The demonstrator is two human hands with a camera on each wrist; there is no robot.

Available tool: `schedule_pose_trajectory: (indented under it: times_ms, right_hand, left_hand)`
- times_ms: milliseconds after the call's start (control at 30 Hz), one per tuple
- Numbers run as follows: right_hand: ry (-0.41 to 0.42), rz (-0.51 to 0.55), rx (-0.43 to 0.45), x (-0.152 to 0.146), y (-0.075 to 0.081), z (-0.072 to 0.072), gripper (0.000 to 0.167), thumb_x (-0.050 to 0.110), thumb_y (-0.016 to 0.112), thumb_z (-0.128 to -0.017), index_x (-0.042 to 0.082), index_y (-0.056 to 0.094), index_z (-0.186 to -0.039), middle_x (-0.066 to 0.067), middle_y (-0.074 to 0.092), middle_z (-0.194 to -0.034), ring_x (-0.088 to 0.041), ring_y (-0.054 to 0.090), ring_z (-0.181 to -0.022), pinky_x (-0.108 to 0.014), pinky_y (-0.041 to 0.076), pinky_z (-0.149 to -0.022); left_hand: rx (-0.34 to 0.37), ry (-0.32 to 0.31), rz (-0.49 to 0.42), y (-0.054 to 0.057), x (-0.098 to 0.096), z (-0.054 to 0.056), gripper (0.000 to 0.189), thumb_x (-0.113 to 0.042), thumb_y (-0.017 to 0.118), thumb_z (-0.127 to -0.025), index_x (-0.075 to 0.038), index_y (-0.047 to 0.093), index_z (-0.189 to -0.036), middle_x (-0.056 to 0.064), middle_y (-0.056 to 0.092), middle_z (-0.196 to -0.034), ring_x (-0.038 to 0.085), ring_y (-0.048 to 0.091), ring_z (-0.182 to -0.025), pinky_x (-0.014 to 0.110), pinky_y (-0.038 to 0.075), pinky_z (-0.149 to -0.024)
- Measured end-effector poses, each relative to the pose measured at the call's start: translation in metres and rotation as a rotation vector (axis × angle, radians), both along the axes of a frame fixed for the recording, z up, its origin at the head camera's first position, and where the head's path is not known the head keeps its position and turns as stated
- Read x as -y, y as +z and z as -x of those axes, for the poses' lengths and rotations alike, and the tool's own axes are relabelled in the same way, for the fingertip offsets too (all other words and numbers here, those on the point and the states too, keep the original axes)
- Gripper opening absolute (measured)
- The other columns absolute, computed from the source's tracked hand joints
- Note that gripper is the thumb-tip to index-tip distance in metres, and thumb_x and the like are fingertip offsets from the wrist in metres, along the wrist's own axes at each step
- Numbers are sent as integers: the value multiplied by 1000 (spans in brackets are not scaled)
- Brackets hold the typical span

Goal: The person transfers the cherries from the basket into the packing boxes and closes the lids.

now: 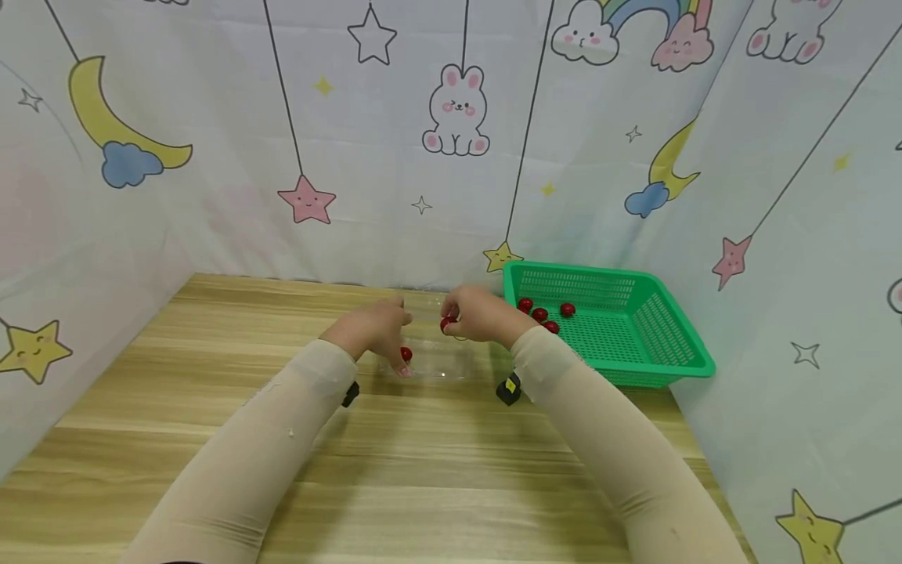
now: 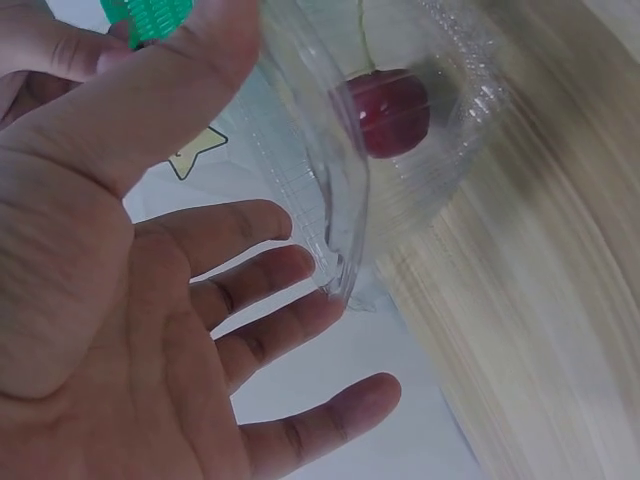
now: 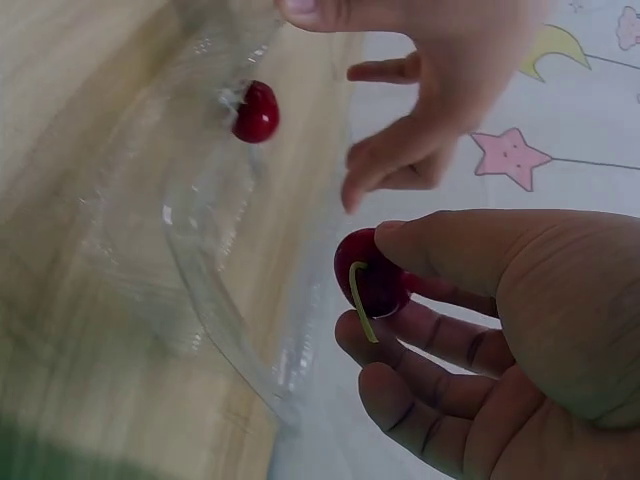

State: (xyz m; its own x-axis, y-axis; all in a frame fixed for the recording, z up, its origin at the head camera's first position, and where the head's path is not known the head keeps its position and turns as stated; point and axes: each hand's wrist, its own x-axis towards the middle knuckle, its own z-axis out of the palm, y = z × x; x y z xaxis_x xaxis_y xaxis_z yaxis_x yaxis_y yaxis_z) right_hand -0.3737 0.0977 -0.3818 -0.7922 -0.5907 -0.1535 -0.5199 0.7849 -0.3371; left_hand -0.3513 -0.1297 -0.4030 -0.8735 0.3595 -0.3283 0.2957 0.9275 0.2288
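Note:
A clear plastic box [image 1: 440, 362] stands on the table between both hands. Inside it, at the left end, lies one dark red cherry [image 2: 392, 113] with a green stem. My left hand [image 1: 377, 333] is at the box's left end, fingers spread and fairly straight, fingertips right at the clear rim in the left wrist view. My right hand [image 1: 482, 316] pinches another cherry [image 3: 368, 275] between thumb and fingers, its stem hanging down. This cherry is held up over the back of the box.
A green plastic basket [image 1: 634, 364] sits to the right, with several cherries [image 1: 539, 314] in its left part. Wood-grain table [image 1: 395, 478] stretches out in front of the box. Behind hangs a white cloth [image 1: 395, 235] printed with stars, moons and rabbits.

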Motion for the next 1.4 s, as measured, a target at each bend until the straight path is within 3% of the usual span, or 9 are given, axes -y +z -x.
schedule_pose_trajectory:
  times_ms: [333, 533, 733, 867, 1133, 1400]
  right_hand:
    - [23, -2, 22, 19, -32, 3, 12, 20, 87, -103, 11, 84, -110, -4, 82, -111, -21, 73, -102, -40, 65, -97]
    - [70, -15, 29, 32, -46, 1, 11, 18, 86, -103, 10, 85, -109, -4, 83, -110, -20, 74, -101, -40, 66, -98]
    - [79, 2, 38, 40, -55, -3, 9, 16, 83, -106, 11, 86, -112, -4, 85, -115, -20, 76, -105, -42, 66, -100]
    - [79, 10, 50, 43, -57, -3, 10, 15, 80, -107, 11, 86, -114, -3, 85, -116, -20, 77, -105, -42, 66, -101]
    - [53, 20, 60, 42, -56, -3, 10, 18, 80, -108, 12, 85, -113, -2, 83, -115, -18, 75, -102, -42, 66, -99]
    - [14, 6, 78, 30, -38, -1, 23, 22, 74, -112, 7, 80, -127, -11, 81, -129, -29, 76, -121, -49, 63, -110]
  left_hand:
    - [23, -3, -34, 3, 4, -1, 118, -49, 105, -81, -9, 45, -174, 22, 32, -184, 47, 46, -163, 63, 51, -125]
    - [22, -5, -41, 3, 4, -2, 117, -47, 106, -81, -9, 47, -174, 23, 35, -182, 46, 49, -160, 63, 53, -124]
    - [21, 2, -53, 2, 4, -2, 117, -47, 105, -81, -9, 46, -174, 23, 30, -185, 48, 44, -164, 64, 51, -126]
    - [20, -3, -53, 2, 5, -2, 117, -48, 106, -81, -9, 46, -174, 22, 35, -182, 47, 48, -161, 63, 52, -125]
    - [34, 7, -57, 4, 5, -2, 116, -45, 105, -82, -9, 45, -175, 23, 22, -188, 48, 36, -169, 64, 47, -130]
    - [37, 15, -39, 5, 3, -3, 116, -46, 105, -82, -9, 46, -174, 23, 30, -185, 46, 44, -164, 62, 50, -127]
